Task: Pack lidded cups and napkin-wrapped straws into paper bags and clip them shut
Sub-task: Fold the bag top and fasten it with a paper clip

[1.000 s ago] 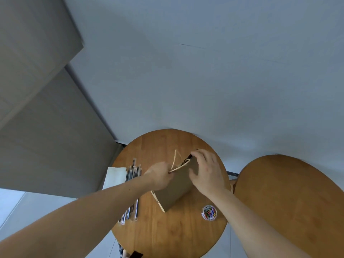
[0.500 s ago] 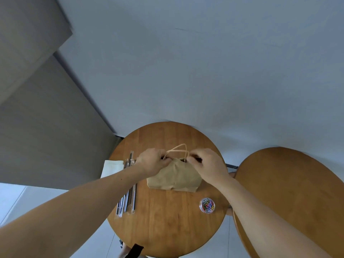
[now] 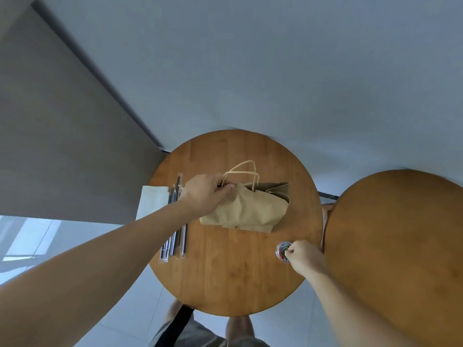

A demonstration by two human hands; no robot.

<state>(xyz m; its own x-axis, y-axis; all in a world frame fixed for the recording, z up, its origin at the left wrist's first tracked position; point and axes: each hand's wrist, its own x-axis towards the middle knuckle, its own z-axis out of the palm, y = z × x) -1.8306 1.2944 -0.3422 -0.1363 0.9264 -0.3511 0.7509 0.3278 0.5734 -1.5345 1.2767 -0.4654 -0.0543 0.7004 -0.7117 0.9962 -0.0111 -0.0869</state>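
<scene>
A brown paper bag [image 3: 248, 211] with twisted paper handles stands on the round wooden table [image 3: 225, 271], its top pinched together. My left hand [image 3: 204, 192] grips the bag's folded top edge at its left side. My right hand [image 3: 302, 255] is at the small round tub of coloured paper clips [image 3: 282, 249] near the table's right edge, fingers curled into it; whether they pinch a clip is hidden. What the bag holds cannot be seen.
Several wrapped straws [image 3: 175, 221] lie in a row at the table's left side, beside a stack of white napkins [image 3: 151, 202] overhanging the edge. A second round wooden table [image 3: 400, 246] stands close on the right. My legs are below the table.
My right hand let go of the bag's top and moved down and right to the clip tub. The left hand kept its grip on the bag's top.
</scene>
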